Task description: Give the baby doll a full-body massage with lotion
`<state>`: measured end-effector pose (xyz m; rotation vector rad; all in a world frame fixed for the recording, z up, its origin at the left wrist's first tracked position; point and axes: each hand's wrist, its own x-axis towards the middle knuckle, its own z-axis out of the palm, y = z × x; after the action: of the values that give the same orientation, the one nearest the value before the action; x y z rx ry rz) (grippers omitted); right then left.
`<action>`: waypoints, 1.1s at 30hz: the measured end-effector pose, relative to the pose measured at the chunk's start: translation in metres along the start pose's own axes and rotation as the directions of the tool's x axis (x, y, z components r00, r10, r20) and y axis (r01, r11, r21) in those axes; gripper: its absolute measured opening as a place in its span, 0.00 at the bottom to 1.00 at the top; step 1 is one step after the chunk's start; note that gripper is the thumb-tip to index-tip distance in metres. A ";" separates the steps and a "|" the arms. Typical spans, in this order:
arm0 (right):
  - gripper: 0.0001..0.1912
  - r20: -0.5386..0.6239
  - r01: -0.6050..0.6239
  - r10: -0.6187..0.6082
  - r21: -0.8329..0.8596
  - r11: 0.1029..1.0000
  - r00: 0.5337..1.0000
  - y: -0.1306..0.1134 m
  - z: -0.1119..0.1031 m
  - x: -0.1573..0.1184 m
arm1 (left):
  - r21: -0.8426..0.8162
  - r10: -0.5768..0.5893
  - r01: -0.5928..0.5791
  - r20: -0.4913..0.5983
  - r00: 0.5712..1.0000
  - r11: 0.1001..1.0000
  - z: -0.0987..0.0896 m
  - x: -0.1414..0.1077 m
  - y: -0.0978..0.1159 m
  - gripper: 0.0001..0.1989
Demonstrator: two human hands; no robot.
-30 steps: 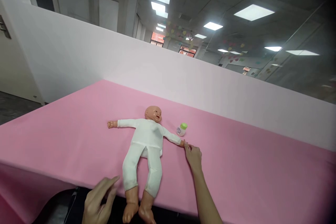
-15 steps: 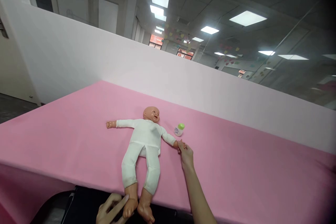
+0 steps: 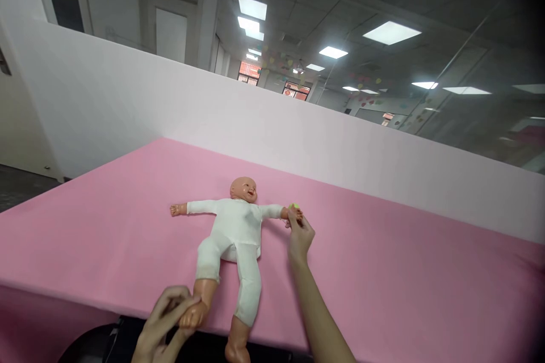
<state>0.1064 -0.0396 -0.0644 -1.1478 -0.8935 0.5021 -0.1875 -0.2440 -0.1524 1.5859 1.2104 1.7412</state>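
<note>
A baby doll [image 3: 240, 221] in a white top and trousers lies face up on the pink table [image 3: 383, 272], its head toward the wall. My left hand [image 3: 164, 317] grips the doll's foot on the left side of the picture, thumb and fingers around it. With my right hand [image 3: 301, 232] I hold the doll's hand on the right side, pinched between thumb and fingers. Just behind that spot a bit of the green lid [image 3: 294, 205] of a small jar shows; the rest of the jar is hidden. The doll's other foot [image 3: 237, 343] hangs at the table's near edge.
A low white wall [image 3: 272, 125] runs along the table's far side, with glass above it. Doors stand at the back left. Something dark, partly a chair [image 3: 87, 346], is below the near edge.
The doll's held hand has moved up toward the wall with my right hand, now covering most of the jar. My left hand has closed on the foot and shifted it left and up.
</note>
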 end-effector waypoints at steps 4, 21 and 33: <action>0.21 0.267 0.223 -0.184 -0.124 0.967 0.946 -0.021 0.040 -0.010 | -0.103 -0.014 0.042 0.258 0.966 0.994 -0.010 0.074 0.013 0.15; 0.23 0.309 0.085 -0.036 -0.147 0.985 0.950 -0.012 0.067 0.018 | -0.208 -0.235 0.305 0.304 0.923 0.929 0.009 0.150 -0.024 0.30; 0.18 -0.190 -0.371 0.412 0.218 0.903 0.891 0.055 -0.041 0.048 | -0.002 -0.399 0.403 0.140 0.906 0.915 -0.087 0.050 -0.022 0.25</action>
<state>0.1723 -0.0073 -0.1045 -1.1994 -0.4005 0.7456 -0.2858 -0.2160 -0.1389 1.2997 1.3244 1.3591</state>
